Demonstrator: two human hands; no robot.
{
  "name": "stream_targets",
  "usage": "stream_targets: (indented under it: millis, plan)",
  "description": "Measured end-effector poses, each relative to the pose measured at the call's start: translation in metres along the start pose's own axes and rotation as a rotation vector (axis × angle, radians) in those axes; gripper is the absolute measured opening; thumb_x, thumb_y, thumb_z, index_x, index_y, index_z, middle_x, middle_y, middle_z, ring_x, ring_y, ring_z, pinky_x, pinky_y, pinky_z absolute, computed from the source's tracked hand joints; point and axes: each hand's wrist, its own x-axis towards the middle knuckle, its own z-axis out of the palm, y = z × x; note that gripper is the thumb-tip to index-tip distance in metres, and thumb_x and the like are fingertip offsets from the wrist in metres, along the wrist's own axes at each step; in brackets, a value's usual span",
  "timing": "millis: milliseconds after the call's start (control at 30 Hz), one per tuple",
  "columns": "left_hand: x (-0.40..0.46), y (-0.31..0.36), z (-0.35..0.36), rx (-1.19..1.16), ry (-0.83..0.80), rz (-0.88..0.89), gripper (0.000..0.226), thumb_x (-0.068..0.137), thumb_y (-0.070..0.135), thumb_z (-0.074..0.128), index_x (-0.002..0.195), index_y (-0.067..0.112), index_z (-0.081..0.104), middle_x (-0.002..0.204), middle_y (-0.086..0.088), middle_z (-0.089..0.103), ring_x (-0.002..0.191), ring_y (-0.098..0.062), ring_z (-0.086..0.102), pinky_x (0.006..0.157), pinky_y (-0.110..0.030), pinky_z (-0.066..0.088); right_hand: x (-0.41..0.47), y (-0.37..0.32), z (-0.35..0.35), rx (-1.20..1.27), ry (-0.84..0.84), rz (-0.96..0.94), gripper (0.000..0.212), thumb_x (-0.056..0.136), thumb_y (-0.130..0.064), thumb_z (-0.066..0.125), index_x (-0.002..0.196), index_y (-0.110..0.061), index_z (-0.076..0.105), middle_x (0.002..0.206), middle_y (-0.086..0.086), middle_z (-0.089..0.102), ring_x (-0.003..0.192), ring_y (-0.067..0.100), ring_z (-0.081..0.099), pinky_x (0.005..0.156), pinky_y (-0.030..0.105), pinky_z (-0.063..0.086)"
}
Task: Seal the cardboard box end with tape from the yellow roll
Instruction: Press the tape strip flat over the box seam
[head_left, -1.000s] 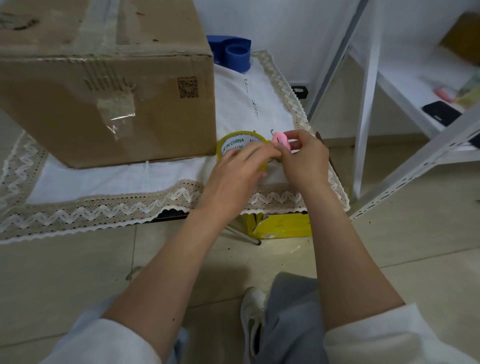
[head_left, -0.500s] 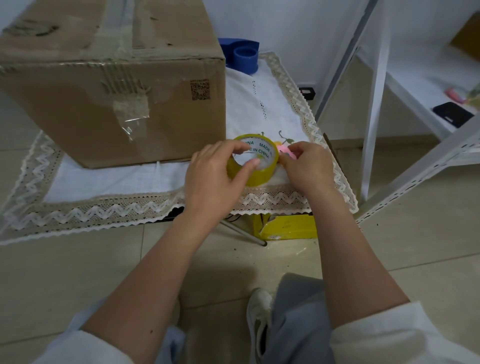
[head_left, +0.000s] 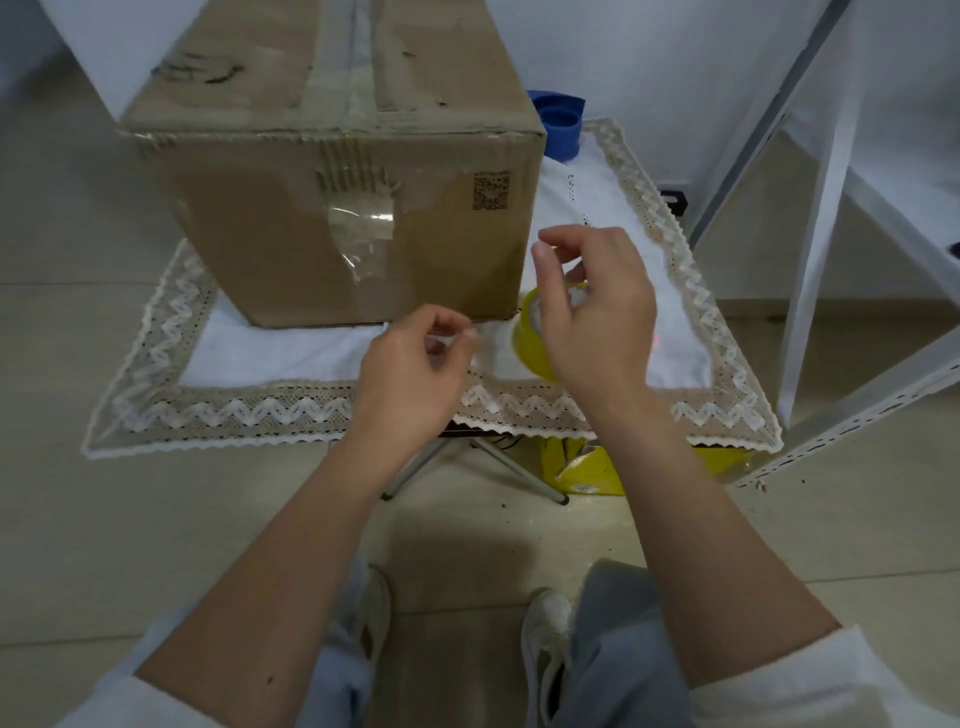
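Note:
The cardboard box stands on a low table, its near end facing me with an old clear tape patch in the middle. To its lower right the yellow tape roll stands on edge just above the cloth. My right hand holds the roll from the right, fingers reaching into its core. My left hand is left of the roll and pinches the free tape end. A short clear tape strip stretches from those fingers to the roll. Both hands are in front of the box's lower right corner, apart from it.
A white cloth with a lace border covers the table. A small pink object lies on it right of my right hand. A blue holder sits behind the box. A yellow bag lies under the table, and a white metal rack stands at right.
My left hand left the roll and moved left, drawing out a strip of tape. My right hand let go of the pink object and took the roll. The view has shifted left.

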Motion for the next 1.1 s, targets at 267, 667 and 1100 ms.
stream_targets:
  millis: [267, 667, 1100]
  plan:
    - [-0.001, -0.032, -0.038, 0.256, -0.011, -0.064, 0.032, 0.076, 0.033, 0.080, 0.105, 0.022, 0.070, 0.105, 0.003, 0.070, 0.099, -0.020, 0.063, 0.090, -0.039, 0.052, -0.014, -0.028, 0.033, 0.107, -0.081, -0.147, 0.014, 0.096, -0.016, 0.062, 0.096, -0.006, 0.071, 0.088, 0.007, 0.068, 0.081, 0.019, 0.062, 0.071, 0.032, 0.052]
    - [0.002, -0.029, -0.072, -0.011, 0.396, 0.061, 0.007, 0.085, 0.020, 0.072, 0.086, 0.026, 0.068, 0.075, 0.016, 0.065, 0.059, 0.001, 0.057, 0.058, -0.012, 0.043, -0.009, -0.060, 0.054, 0.127, 0.123, -0.117, 0.024, 0.086, -0.019, 0.073, 0.101, -0.001, 0.067, 0.104, 0.016, 0.057, 0.098, 0.027, 0.056, 0.084, 0.038, 0.050]
    - [0.060, -0.006, -0.100, 0.234, 0.705, 0.471, 0.029, 0.093, 0.045, 0.062, 0.118, 0.032, 0.068, 0.140, 0.007, 0.057, 0.141, -0.020, 0.039, 0.118, -0.048, 0.010, 0.039, -0.083, 0.069, -0.095, 0.071, -0.169, 0.048, 0.085, -0.060, 0.065, 0.119, -0.026, 0.067, 0.143, 0.003, 0.053, 0.139, 0.026, 0.041, 0.114, 0.060, 0.021]
